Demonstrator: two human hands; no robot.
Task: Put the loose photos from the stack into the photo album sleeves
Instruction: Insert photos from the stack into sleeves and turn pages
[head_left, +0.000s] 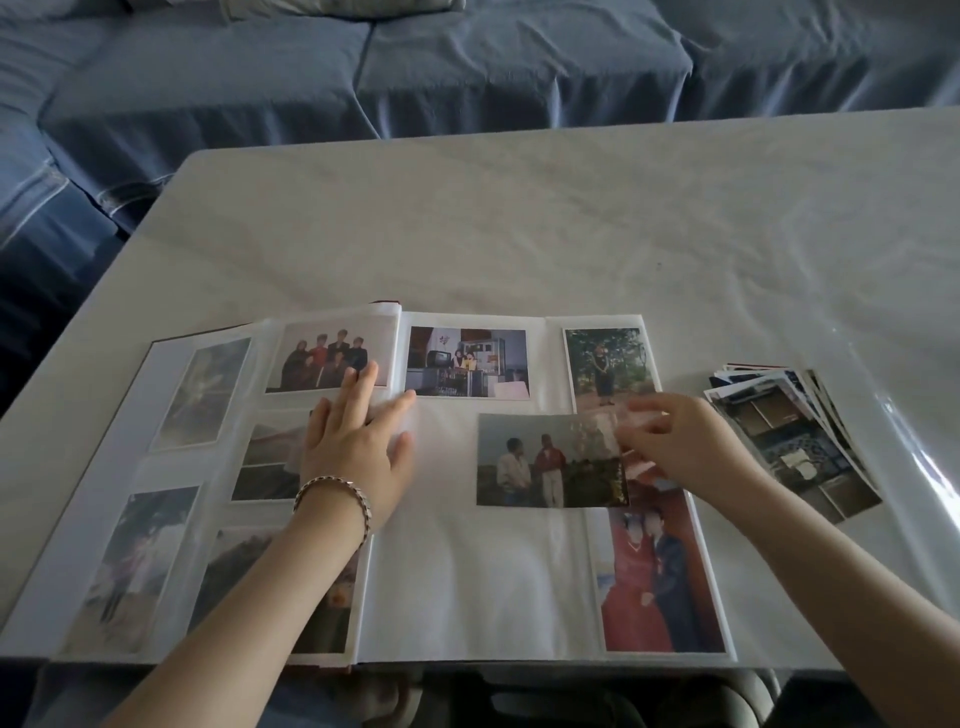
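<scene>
Left hand (358, 447), fingers straight, presses the album (467, 571) flat near its spine, apparently to steady the pages. Right hand (685, 447) pinches the 3 o'clock edge of one loose photo (545, 462) on the right page, likely aligning it. Sleeved photos visible: five left, three right. One stack (795, 436) lies at the album's 3 o'clock.

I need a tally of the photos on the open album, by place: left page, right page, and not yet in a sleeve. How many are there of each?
In sleeves, left page: 5
In sleeves, right page: 3
Not yet in a sleeve, loose photo at the right hand: 1
Total: 9
</scene>
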